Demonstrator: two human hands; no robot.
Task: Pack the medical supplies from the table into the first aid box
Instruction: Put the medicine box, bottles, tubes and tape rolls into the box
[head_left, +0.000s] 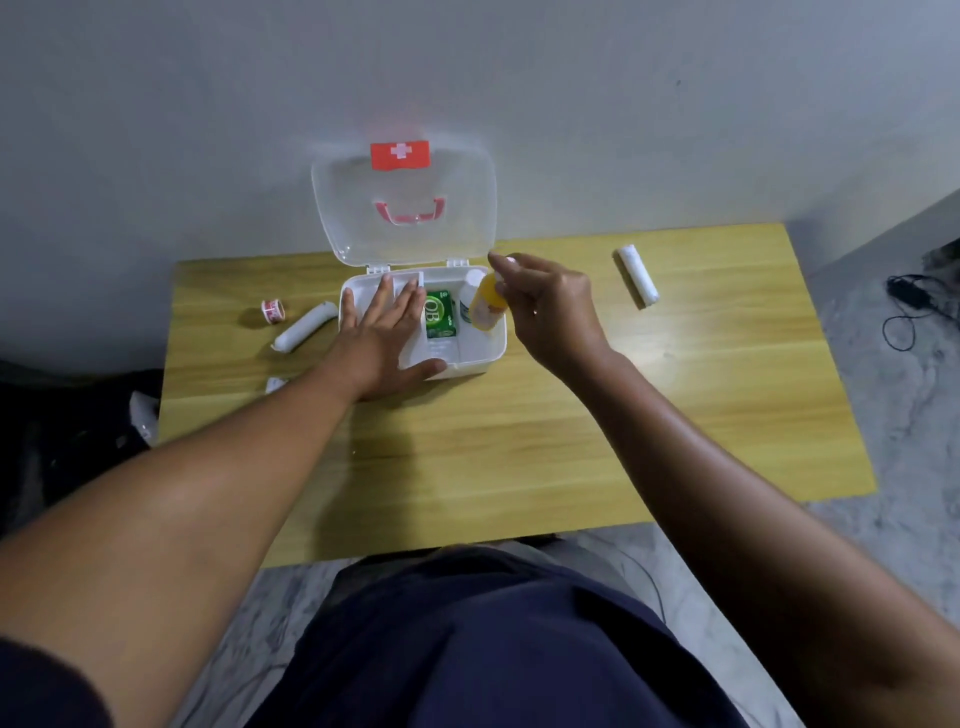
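Lowering a yellow bottle (491, 306) into the right side of the first aid box (480, 358), the right hand (550, 306) grips it near the top with its fingers (506, 265) closed round it, probably so it goes in upright beside the white bottle (470, 291) already standing there. The left hand (382, 338) lies flat and released across the left part of the box, most likely to keep the light plastic from sliding toward the table's (571, 441) far edge. A green packet (440, 314) sits in the middle compartment. The lid (405, 208) stands open against the wall, leaving the box mouth free from above.

Still outside: one bandage roll (305, 326) and a small tape roll (272, 312) near the left edge, another bandage roll (637, 275) toward the far right corner. The near half of the table is bare, giving both arms room.
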